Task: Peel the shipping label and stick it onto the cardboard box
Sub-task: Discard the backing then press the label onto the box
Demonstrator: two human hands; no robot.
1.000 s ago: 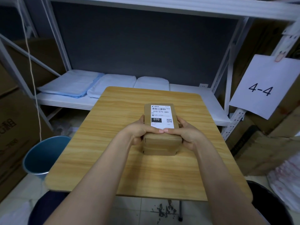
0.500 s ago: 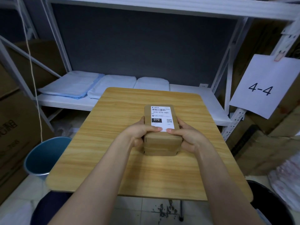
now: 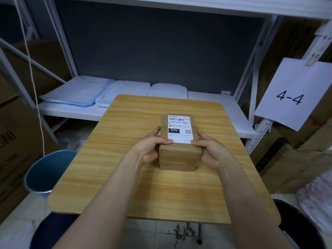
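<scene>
A small brown cardboard box (image 3: 179,157) stands on the wooden table (image 3: 115,173), near its middle. A white shipping label (image 3: 180,129) with a barcode and a black "070" block lies flat on the box's top face. My left hand (image 3: 150,147) clasps the box's left side, its thumb resting on the label's near left corner. My right hand (image 3: 209,150) clasps the right side, thumb on the label's near right corner.
Behind the table a white shelf (image 3: 224,108) carries folded white and blue packets (image 3: 79,92). A blue bin (image 3: 45,172) stands on the floor to the left, a dark bin (image 3: 303,225) at lower right. A "4-4" paper sign (image 3: 292,94) hangs at the right, cardboard cartons (image 3: 16,141) at the left.
My thumbs, which met at the middle of the label's near edge, have slid apart to its two near corners. The box has stayed in place.
</scene>
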